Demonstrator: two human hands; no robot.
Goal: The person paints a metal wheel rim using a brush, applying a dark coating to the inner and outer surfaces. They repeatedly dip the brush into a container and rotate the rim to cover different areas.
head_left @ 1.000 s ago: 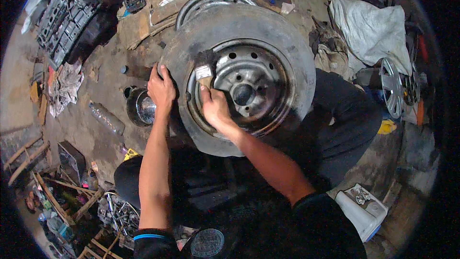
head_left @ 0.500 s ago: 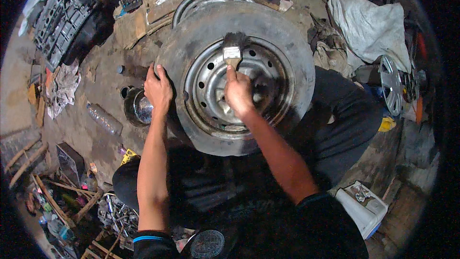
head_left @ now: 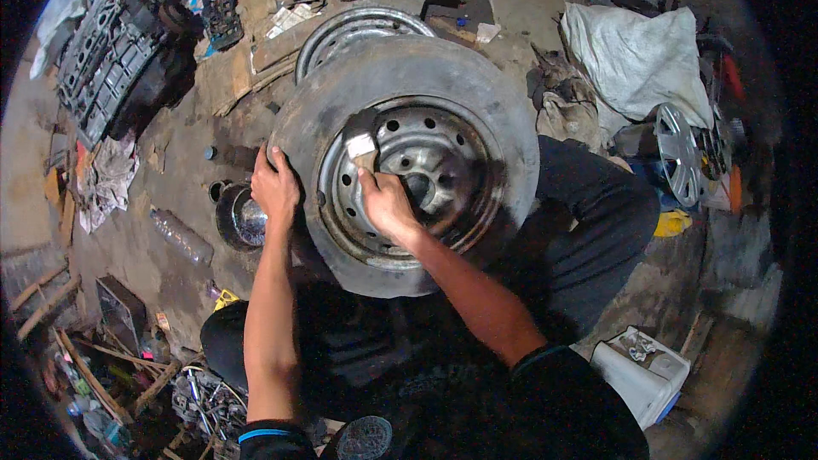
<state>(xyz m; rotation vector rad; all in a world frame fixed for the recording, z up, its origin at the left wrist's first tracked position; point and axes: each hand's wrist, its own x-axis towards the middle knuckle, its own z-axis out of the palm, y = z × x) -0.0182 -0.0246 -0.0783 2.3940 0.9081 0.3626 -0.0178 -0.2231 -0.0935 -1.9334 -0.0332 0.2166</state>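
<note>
A worn grey tyre (head_left: 477, 94) on a steel wheel rim (head_left: 452, 149) lies across my lap, face up. My left hand (head_left: 274, 187) grips the tyre's left edge, fingers curled over the rubber. My right hand (head_left: 388, 204) rests on the rim's left side and holds a flat paintbrush (head_left: 361, 143), whose bristles touch the rim near the tyre bead. My legs in dark trousers (head_left: 588, 221) show under the wheel.
A second bare rim (head_left: 336, 34) lies behind the tyre. A small metal tin (head_left: 240, 220) stands left of my left hand, with a plastic bottle (head_left: 181, 237) beyond it. Engine parts (head_left: 106, 55) sit at upper left, a white sack (head_left: 635, 60) and hubcap (head_left: 677, 153) at right, a white container (head_left: 639, 370) at lower right.
My right hand has swept the brush from the rim's top back down to its left side. The left hand has kept its grip on the tyre's edge.
</note>
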